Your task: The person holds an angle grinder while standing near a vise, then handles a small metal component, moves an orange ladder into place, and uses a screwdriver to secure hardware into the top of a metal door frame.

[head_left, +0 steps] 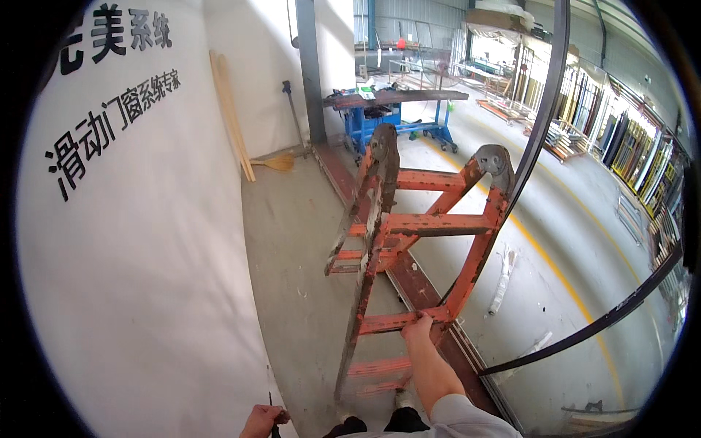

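Observation:
An orange folding ladder, its paint worn to grey and its hinges dark, stands upright before me on the floor and across a brown door track. My right hand is closed round one of its lower rungs, near the right side rail. Low at the picture's edge, beside the white wall, my left hand is closed on a thin dark object. Its tip sticks up past the fingers; its kind cannot be made out. My shoes show just below the ladder.
A white wall with dark lettering runs along the left. Wooden strips and a broom lean in the corner. Dark-framed glass stands close on the right. Beyond are a blue workbench, a wrapped roll and racked profiles.

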`<state>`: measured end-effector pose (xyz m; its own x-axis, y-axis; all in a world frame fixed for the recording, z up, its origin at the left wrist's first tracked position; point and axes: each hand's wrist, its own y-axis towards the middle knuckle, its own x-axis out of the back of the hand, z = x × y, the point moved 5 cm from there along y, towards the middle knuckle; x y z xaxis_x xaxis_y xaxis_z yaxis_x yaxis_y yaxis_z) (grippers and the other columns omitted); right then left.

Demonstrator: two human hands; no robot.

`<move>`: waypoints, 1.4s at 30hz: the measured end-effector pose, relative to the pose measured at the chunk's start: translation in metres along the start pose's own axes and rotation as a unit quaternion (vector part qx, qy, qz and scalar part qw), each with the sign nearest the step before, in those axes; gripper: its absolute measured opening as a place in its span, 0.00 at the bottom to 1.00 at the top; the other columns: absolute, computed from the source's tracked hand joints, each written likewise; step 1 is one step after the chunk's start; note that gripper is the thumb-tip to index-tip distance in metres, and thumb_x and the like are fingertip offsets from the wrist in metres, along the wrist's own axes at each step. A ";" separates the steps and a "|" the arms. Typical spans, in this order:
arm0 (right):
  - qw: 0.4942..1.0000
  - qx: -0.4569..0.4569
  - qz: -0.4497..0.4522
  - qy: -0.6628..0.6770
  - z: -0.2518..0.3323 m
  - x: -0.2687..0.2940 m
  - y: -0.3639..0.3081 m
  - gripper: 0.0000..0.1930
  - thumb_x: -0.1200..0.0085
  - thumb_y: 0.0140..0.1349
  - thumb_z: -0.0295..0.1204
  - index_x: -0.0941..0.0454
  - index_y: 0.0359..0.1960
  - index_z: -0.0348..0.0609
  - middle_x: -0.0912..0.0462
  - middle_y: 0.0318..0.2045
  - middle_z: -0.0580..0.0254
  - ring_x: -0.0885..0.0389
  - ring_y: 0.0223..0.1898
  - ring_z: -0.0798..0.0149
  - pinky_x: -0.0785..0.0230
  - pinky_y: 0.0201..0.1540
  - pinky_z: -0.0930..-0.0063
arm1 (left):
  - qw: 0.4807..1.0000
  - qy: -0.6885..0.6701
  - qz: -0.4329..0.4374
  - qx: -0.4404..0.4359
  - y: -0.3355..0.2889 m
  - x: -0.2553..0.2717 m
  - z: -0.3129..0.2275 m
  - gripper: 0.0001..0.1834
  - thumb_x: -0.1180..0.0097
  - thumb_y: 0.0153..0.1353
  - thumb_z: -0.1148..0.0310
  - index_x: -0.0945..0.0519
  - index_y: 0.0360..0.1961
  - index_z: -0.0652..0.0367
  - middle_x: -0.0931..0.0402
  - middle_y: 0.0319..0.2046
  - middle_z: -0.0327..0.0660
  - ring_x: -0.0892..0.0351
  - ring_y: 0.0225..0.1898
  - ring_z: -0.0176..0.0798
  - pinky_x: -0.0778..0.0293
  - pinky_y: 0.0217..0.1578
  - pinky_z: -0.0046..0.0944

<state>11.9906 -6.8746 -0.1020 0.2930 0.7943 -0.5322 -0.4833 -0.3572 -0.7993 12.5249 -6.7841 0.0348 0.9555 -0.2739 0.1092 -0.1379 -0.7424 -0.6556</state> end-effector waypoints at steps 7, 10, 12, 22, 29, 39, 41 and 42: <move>1.000 0.011 0.010 -0.008 0.003 0.001 -0.001 0.14 0.57 0.66 0.31 0.46 0.24 0.48 0.36 0.28 0.69 0.39 0.31 0.67 0.43 0.46 0.72 | 1.000 -0.010 -0.010 -0.027 -0.008 0.002 -0.012 0.17 0.48 0.62 0.68 0.18 0.29 0.76 0.18 0.26 0.49 0.19 0.28 0.43 0.22 0.35 0.40; 0.998 -0.010 0.026 -0.049 0.007 0.002 -0.004 0.13 0.58 0.66 0.31 0.46 0.24 0.48 0.36 0.27 0.69 0.39 0.31 0.67 0.45 0.50 0.69 | 0.997 -0.024 -0.013 -0.071 -0.020 -0.011 -0.015 0.16 0.48 0.62 0.68 0.18 0.29 0.75 0.19 0.25 0.50 0.20 0.27 0.42 0.24 0.33 0.40; 0.996 -0.032 0.069 -0.043 0.014 0.018 -0.001 0.13 0.58 0.67 0.31 0.46 0.25 0.48 0.35 0.27 0.68 0.38 0.31 0.67 0.45 0.51 0.65 | 0.995 -0.036 -0.005 -0.092 -0.029 -0.019 -0.017 0.16 0.49 0.63 0.68 0.18 0.28 0.74 0.19 0.24 0.49 0.20 0.26 0.41 0.26 0.31 0.39; 0.997 -0.065 0.014 -0.030 0.046 0.065 -0.035 0.06 0.59 0.68 0.30 0.37 0.32 0.43 0.32 0.27 0.61 0.32 0.26 0.57 0.30 0.36 0.53 | 0.990 0.033 -0.032 -0.131 -0.105 -0.107 -0.058 0.17 0.50 0.62 0.68 0.19 0.23 0.73 0.19 0.23 0.48 0.21 0.25 0.37 0.24 0.31 0.36; 0.986 -0.077 -0.033 -0.142 0.062 0.130 -0.012 0.10 0.50 0.64 0.37 0.29 0.39 0.46 0.27 0.33 0.62 0.29 0.28 0.59 0.32 0.33 0.51 | 0.988 0.057 -0.016 -0.144 -0.110 -0.158 -0.067 0.18 0.49 0.62 0.67 0.20 0.19 0.69 0.23 0.18 0.44 0.28 0.21 0.35 0.34 0.25 0.32; 0.987 -0.091 0.129 -0.004 0.111 0.126 -0.018 0.08 0.50 0.63 0.27 0.29 0.41 0.38 0.21 0.31 0.51 0.20 0.32 0.53 0.26 0.32 0.56 | 0.978 0.121 0.081 -0.147 -0.103 -0.235 -0.076 0.21 0.45 0.64 0.62 0.22 0.20 0.68 0.24 0.18 0.47 0.28 0.21 0.37 0.33 0.23 0.34; 0.980 -0.129 0.146 -0.027 0.125 0.116 -0.014 0.07 0.49 0.63 0.28 0.29 0.40 0.40 0.22 0.29 0.53 0.20 0.30 0.54 0.26 0.30 0.55 | 0.979 0.103 0.097 -0.149 -0.105 -0.259 -0.081 0.20 0.46 0.63 0.63 0.22 0.19 0.69 0.24 0.18 0.46 0.28 0.21 0.36 0.34 0.23 0.33; 0.976 -0.148 0.155 -0.038 0.128 0.112 -0.013 0.07 0.48 0.64 0.29 0.28 0.40 0.42 0.22 0.29 0.54 0.20 0.29 0.54 0.27 0.29 0.55 | 0.976 0.116 0.112 -0.144 -0.105 -0.269 -0.084 0.20 0.47 0.63 0.64 0.22 0.19 0.70 0.25 0.18 0.45 0.29 0.21 0.36 0.35 0.23 0.33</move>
<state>11.9241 -6.7177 -0.1157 0.1035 0.6551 -0.7484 -0.2763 -0.7039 -0.6543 12.2604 -6.6838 0.1375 0.8129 -0.5557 0.1746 -0.4370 -0.7800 -0.4479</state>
